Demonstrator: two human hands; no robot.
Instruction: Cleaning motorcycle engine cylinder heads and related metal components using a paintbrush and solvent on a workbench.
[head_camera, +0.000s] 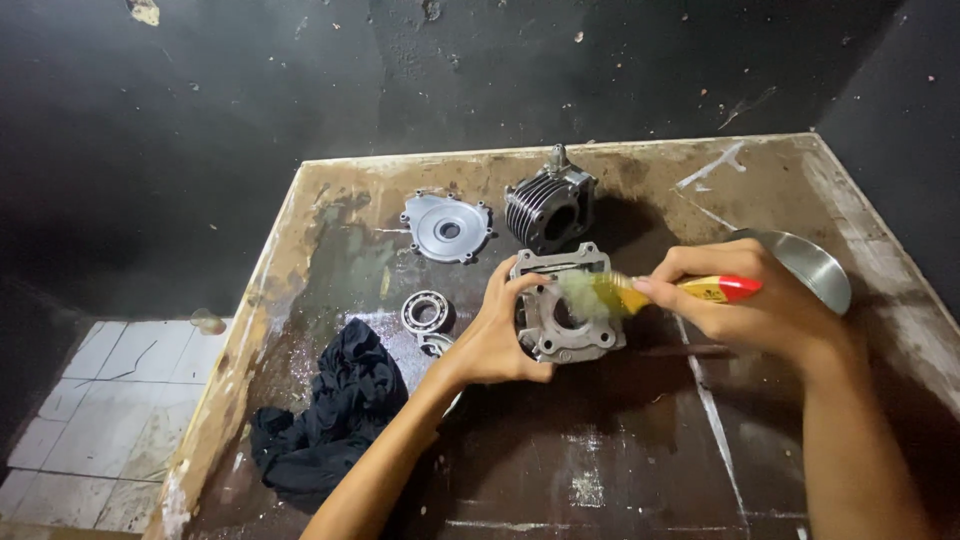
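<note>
My left hand (495, 335) grips the left side of a grey metal engine casing (565, 305) that stands on the worn wooden bench (620, 470). My right hand (745, 300) holds a paintbrush (655, 292) with a yellow and red handle. Its pale bristles press against the casing's round opening. A finned metal cylinder block (548, 207) stands just behind the casing.
A round grey cover plate (446, 228) lies at the back left. A ball bearing (427, 312) sits beside my left wrist, with a crumpled black rag (330, 410) at the front left. A shiny metal bowl (808, 266) rests behind my right hand. White floor tiles (90, 400) lie below left.
</note>
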